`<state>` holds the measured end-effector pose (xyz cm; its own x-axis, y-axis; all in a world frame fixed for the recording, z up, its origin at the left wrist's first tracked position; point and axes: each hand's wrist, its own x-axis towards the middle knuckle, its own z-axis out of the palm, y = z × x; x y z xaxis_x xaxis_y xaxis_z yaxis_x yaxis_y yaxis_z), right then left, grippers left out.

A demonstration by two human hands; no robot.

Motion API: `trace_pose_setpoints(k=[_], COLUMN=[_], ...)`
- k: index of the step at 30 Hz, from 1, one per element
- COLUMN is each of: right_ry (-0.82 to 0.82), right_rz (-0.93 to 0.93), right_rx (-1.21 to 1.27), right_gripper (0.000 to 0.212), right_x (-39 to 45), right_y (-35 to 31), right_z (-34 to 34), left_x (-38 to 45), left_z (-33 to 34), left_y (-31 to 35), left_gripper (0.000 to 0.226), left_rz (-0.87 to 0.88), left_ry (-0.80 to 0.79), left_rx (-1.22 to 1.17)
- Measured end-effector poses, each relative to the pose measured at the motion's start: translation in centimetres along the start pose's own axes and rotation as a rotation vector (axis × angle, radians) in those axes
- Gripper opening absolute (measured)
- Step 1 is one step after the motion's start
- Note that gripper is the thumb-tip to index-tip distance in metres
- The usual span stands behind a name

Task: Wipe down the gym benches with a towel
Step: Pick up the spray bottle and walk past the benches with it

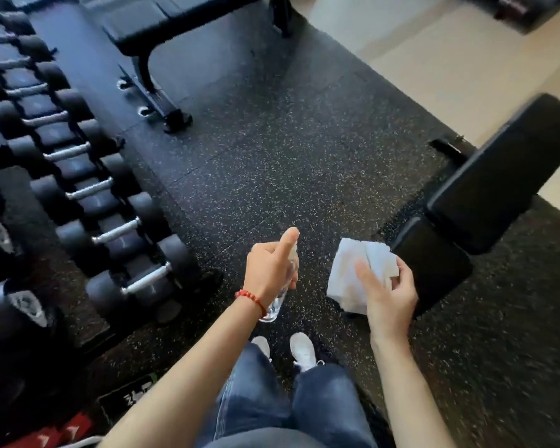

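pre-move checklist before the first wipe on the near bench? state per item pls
1. Folded white towel in hand: ok, the right hand grips it.
2. Clear plastic spray bottle ready: ok, the left hand holds it, index finger up at the nozzle.
3. Towel on the near black padded bench: not ok, it sits beside the seat pad's end, contact not evident.
4. Pad already sprayed: cannot tell, no wetness shows on the black surface.
5. Path to the bench free: ok, only speckled black rubber floor lies between.
6. Second black bench at the top wiped: cannot tell.
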<state>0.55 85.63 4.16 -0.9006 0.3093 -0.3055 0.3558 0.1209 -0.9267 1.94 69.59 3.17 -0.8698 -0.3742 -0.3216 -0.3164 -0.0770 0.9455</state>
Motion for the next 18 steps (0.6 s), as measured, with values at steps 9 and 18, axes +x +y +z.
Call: trace_pose_setpoints(k=[9, 18], right_ry=[0.396, 0.511], right_rz=[0.118, 0.183], right_rx=[0.086, 0.159], right_gripper=[0.060, 0.046], right_x=[1.0, 6.4], right_y=[3.3, 5.6], right_z=[-9.4, -18.7], left_x=[0.3, 0.2], left_z=[11.1, 22.6], left_y=[-1.4, -4.0], left_gripper=[0.066, 0.067], left_rz=[-0.093, -0.177], left_ry=[-0.321, -0.404], left_rx=[0.109, 0.284])
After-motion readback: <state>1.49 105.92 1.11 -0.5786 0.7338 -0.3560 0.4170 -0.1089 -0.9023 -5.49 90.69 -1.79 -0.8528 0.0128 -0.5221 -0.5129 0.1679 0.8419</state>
